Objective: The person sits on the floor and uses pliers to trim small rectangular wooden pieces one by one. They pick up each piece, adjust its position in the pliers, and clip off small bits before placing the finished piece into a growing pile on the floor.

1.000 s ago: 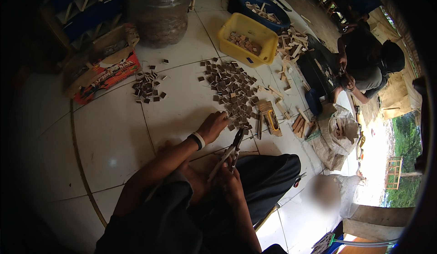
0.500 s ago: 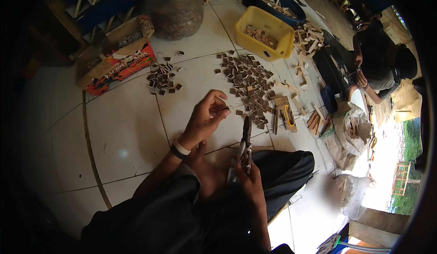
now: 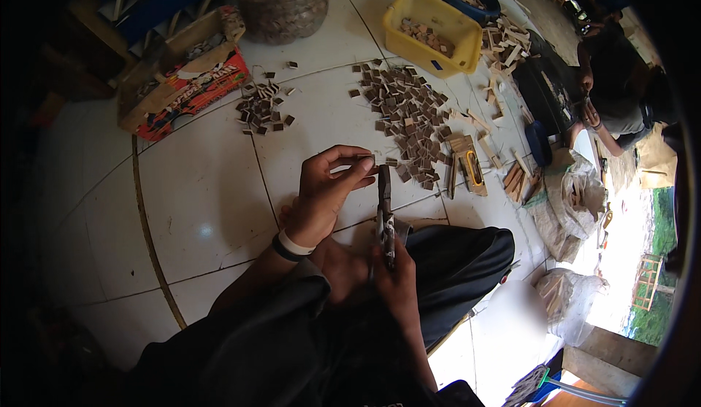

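Observation:
My left hand [image 3: 330,192], with a white and a dark band at its wrist, is closed in a pinch on a small dark square tile [image 3: 373,162]. A thin wire-like strand shows beside the tile. My right hand [image 3: 396,284] is wrapped round the handles of a pair of pliers [image 3: 385,213], their dark jaws pointing up at the left fingertips. The jaw tips are right by the tile; whether they touch it I cannot tell. Just beyond lies a broad heap of similar dark square tiles [image 3: 410,121], and a smaller pile [image 3: 261,108] lies farther left.
A yellow tub [image 3: 454,60] and a blue basin [image 3: 482,14] hold wooden pieces. At the left stand an open cardboard box [image 3: 193,93] and a big clear plastic container [image 3: 281,5]. A yellow-handled cutter [image 3: 475,167] and a sack [image 3: 566,202] lie right. Another person [image 3: 621,71] works farther off.
The plier jaws have moved left and up, close to the left fingertips. My left hand has shifted slightly, still pinching the tile. The scene appears slightly higher in view.

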Tool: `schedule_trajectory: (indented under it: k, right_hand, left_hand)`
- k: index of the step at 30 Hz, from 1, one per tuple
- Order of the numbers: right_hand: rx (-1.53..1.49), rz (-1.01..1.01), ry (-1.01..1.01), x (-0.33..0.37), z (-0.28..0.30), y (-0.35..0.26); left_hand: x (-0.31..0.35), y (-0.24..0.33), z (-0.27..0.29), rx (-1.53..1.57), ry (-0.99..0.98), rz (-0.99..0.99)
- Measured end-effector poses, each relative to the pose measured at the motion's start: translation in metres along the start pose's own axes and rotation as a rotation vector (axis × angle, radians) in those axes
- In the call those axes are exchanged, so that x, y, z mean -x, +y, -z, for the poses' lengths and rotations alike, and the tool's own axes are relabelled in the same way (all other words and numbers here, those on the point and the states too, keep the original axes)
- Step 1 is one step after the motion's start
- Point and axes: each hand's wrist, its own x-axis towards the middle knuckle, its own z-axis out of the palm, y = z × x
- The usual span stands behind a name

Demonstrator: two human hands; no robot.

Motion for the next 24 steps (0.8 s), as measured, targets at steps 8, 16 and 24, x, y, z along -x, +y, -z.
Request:
schedule_trajectory:
  k: [8,16,24]
  right_hand:
    - [-0.003,-0.047,-0.015,0.001,-0.002,0.001]
    - [-0.070,-0.093,-0.015,0.003,-0.003,-0.004]
    - [0.043,0.058,0.017,-0.002,-0.005,-0.008]
  left_hand:
    - [0.000,-0.003,-0.003,0.006,0.009,-0.010]
    - [0.001,-0.005,-0.004,0.002,-0.006,-0.026]
    - [-0.001,-0.007,-0.003,0.036,0.009,-0.014]
